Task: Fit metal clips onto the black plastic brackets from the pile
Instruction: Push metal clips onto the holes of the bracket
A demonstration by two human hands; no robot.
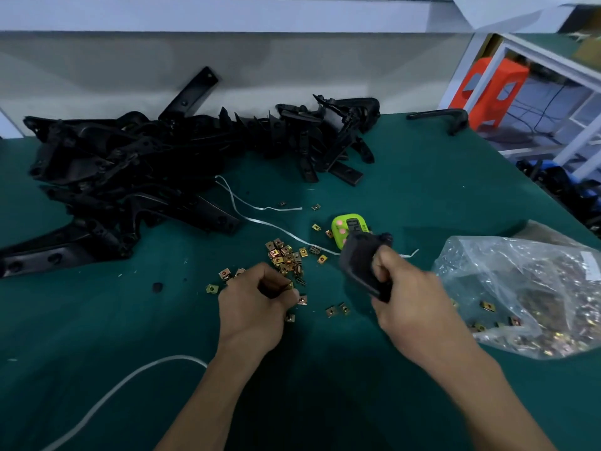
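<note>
A big pile of black plastic brackets (136,170) lies across the back left of the green table (422,190). Several small brass-coloured metal clips (284,255) are scattered in the middle. My left hand (257,304) is curled over the near edge of these clips and pinches one clip (290,284) at its fingertips. My right hand (409,301) grips one black bracket (361,265) and holds it tilted above the table, to the right of the clips.
A green timer (348,227) stands behind the held bracket. A clear plastic bag (527,294) of clips lies at the right. White strapping strips (260,209) cross the table. A lone bracket (442,117) lies at the back right, an orange stool (487,89) beyond the edge.
</note>
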